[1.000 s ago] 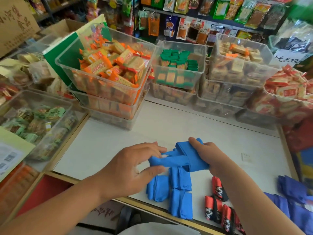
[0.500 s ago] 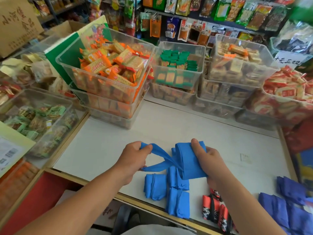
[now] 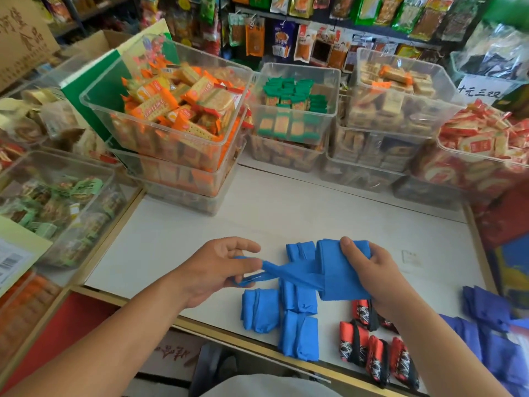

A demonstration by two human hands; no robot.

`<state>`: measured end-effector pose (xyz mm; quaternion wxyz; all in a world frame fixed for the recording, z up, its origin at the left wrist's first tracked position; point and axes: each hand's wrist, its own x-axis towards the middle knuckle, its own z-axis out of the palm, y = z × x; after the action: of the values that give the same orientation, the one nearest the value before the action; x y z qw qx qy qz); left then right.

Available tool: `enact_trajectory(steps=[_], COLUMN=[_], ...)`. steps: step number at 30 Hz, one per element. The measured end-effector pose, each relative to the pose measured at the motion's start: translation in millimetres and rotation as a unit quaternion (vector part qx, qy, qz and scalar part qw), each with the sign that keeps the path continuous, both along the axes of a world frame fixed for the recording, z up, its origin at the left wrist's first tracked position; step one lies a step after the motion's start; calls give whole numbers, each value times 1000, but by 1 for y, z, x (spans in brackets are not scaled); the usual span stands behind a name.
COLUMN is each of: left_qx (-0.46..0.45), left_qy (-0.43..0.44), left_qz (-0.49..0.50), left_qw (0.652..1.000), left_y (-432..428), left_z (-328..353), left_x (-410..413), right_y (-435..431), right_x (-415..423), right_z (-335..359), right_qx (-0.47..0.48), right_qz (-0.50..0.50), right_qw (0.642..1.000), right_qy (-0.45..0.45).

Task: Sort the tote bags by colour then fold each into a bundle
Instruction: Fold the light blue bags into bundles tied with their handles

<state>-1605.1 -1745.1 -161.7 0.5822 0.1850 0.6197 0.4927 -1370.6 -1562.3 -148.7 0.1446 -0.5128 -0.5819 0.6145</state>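
While right hand [image 3: 372, 270] grips blue tote bag [image 3: 342, 285], left hand [image 3: 217, 270] pinches handles [image 3: 286, 272]

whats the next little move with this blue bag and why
Probably wrap the straps round the folded blue bag. The right hand grips the folded body, the left hand pinches the straps stretched taut to the side, and the finished blue bundles on the table seem banded the same way.
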Motion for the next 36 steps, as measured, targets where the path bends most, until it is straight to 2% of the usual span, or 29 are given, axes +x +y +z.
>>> enact_trajectory(steps=[2, 4, 6, 9, 12, 13, 17, 19, 23, 26, 28, 32, 34, 36], left_qx=[-8, -16, 5, 69, 99, 86, 0, -37, -111, -150, -176, -217, -235, -249], left_qy=[44, 172, 246, 228, 132, 134, 233, 233, 230, 251, 260, 250, 244, 241], left_qz=[15, -1, 5, 29, 50, 59, 53, 66, 93, 120, 126, 164, 179, 192], left_qw=[999, 985, 969, 971, 985, 985, 971, 970, 962, 949, 941, 929, 924, 918], left_y=[-5, -6, -3, 3, 15, 18, 16, 8, -11, -24, -34, -49, -56, -62], left_z=[-2, -3, -2, 6, 15, 14, -11, -32, -70, -92, -104, -140, -162, -184], left_x=[-3, -3, 0, 10, 16, 15, 5, 1, -14, -38, -58, -96, -110, -118], right_y=[-1, -4, -5, -8, -16, -16, -16, -20, -27, -32, -34, -46, -49, -49], right_x=[4, 5, 4, 1, -4, -4, -4, -9, -35, -71, -105, -183, -211, -232], right_z=[-9, -16, -15, -11, -10, -11, -18, -26, -44, -64, -84, -132, -167, -201], right_qx=[-33, -71, -109, -137, -148, -156, -156, -145, -122, -131, -99, 34, 77, 125], right_qz=[-3, -7, -6, 46, 78, 63, 11, 10, 102, 177, 193, 194, 228, 289], right_qw=[999, 997, 994, 989, 986, 986, 988, 989, 987, 974, 974, 974, 962, 934], right_qy=[-14, -18, -16, -21, -16, -5, 17, 14, 0, -44, -73, -109, -127, -171])
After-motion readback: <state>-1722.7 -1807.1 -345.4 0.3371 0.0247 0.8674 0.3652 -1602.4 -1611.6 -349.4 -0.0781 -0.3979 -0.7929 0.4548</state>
